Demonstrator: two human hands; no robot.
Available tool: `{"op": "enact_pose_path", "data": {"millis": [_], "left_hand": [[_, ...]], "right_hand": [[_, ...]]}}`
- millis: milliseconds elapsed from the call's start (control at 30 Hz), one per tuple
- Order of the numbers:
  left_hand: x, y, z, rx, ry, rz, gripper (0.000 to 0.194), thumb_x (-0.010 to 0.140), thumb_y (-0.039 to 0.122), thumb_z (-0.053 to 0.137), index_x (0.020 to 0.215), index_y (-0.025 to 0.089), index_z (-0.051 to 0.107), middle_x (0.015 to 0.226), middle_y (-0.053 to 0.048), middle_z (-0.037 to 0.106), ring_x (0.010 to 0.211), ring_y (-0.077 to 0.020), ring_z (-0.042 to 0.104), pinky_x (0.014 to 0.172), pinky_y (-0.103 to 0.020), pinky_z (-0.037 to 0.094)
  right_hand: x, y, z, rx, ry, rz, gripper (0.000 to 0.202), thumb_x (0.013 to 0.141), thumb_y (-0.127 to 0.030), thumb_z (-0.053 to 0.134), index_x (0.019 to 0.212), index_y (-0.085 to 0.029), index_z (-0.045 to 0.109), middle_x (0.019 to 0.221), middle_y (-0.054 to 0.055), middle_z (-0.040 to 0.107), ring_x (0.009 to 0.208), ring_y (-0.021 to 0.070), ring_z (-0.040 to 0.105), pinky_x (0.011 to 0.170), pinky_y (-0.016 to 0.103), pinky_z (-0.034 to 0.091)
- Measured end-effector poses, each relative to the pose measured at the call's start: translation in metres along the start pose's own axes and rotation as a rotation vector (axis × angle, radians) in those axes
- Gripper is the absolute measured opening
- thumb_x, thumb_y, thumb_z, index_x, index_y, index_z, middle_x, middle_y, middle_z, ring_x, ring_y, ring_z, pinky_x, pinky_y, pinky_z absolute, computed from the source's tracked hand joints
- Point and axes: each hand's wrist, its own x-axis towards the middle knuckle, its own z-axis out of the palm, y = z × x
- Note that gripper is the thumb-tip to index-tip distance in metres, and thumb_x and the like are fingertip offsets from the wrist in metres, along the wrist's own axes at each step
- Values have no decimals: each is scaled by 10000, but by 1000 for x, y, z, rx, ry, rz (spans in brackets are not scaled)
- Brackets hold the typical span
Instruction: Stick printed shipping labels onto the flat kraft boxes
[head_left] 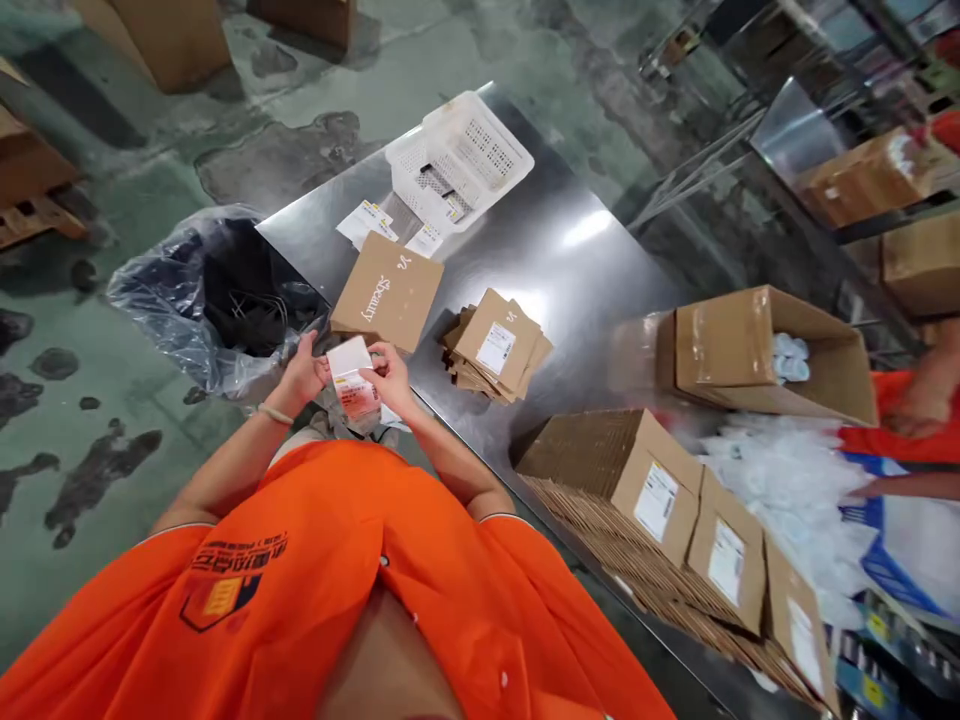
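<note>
A small stack of printed label sheets (349,384), white on top with a yellow mark and reddish print lower down, is held between my hands. My left hand (301,372) pinches its left edge, and my right hand (391,376) grips the right side with bent fingers. Just beyond them, a brown carton marked "Sbeauty" (397,290) rests at the table's edge. To its right lies an uneven pile of flat brown cartons (501,340), the top one bearing a white label. More printed slips (365,220) lie behind the Sbeauty carton.
A white plastic basket (480,150) stands at the far end of the metal table (570,270). A plastic-lined bin (161,290) adjoins the left edge. Rows of folded cartons (652,500) and an open box (720,340) occupy the right, near another person's arm (926,385).
</note>
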Motion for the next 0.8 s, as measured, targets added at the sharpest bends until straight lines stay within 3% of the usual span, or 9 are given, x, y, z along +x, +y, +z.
{"op": "enact_pose_path", "data": {"millis": [67, 133, 233, 333, 467, 600, 700, 800], "left_hand": [[-14, -7, 7, 48, -61, -15, 806, 792, 614, 883, 1429, 189, 627, 872, -45, 761, 814, -246, 732, 741, -337, 556], [-25, -11, 16, 148, -103, 11, 901, 621, 487, 993, 1411, 194, 671, 886, -27, 775, 790, -219, 720, 765, -329, 557], [-29, -10, 27, 295, -122, 55, 750, 451, 329, 1011, 1146, 137, 807, 940, -66, 806, 834, -227, 719, 837, -356, 560], [-20, -5, 34, 397, -85, 88, 616, 461, 291, 977, 1032, 108, 838, 932, -94, 809, 836, -244, 722, 848, -378, 555], [-2, -2, 42, 473, -60, 99, 612, 487, 236, 959, 1068, 86, 842, 970, -124, 815, 849, -250, 730, 837, -375, 560], [11, -4, 41, 499, -50, 90, 644, 465, 187, 971, 1083, 67, 832, 960, -128, 818, 852, -243, 719, 831, -362, 551], [12, -10, 33, 505, -158, -11, 569, 388, 285, 1014, 895, 95, 838, 881, -114, 819, 812, -263, 724, 812, -379, 559], [8, -21, 26, 512, -211, -137, 581, 300, 403, 1046, 764, 132, 823, 845, -127, 823, 816, -307, 742, 801, -410, 582]], "right_hand": [[9, -10, -1, 7, 38, 38, 271, 695, -328, 790, 926, -230, 686, 638, -90, 560, 628, 133, 533, 640, 253, 442], [15, -18, 0, -16, 48, 68, 194, 693, -330, 794, 820, -218, 698, 663, -58, 617, 663, 142, 562, 663, 263, 465], [20, -25, -4, -21, 38, 71, 196, 692, -335, 817, 814, -208, 732, 736, -19, 702, 707, 156, 611, 700, 281, 506], [22, -25, -12, -54, 31, 57, 221, 680, -316, 847, 854, -207, 763, 753, -10, 723, 689, 162, 624, 691, 293, 521], [16, -18, -16, -210, 158, -46, 114, 755, -283, 807, 849, -220, 802, 774, 9, 743, 669, 178, 642, 692, 316, 538], [10, -17, -17, -375, 238, -182, 123, 866, -240, 698, 814, -240, 810, 966, 51, 791, 851, 212, 724, 829, 342, 580], [32, -30, -29, -449, 307, -233, 120, 880, -222, 690, 815, -229, 791, 1193, 78, 758, 1089, 235, 712, 933, 348, 577], [84, -46, -50, -511, 416, -196, 65, 857, -219, 722, 812, -203, 765, 1210, 94, 696, 1190, 249, 658, 1012, 360, 549]]}}
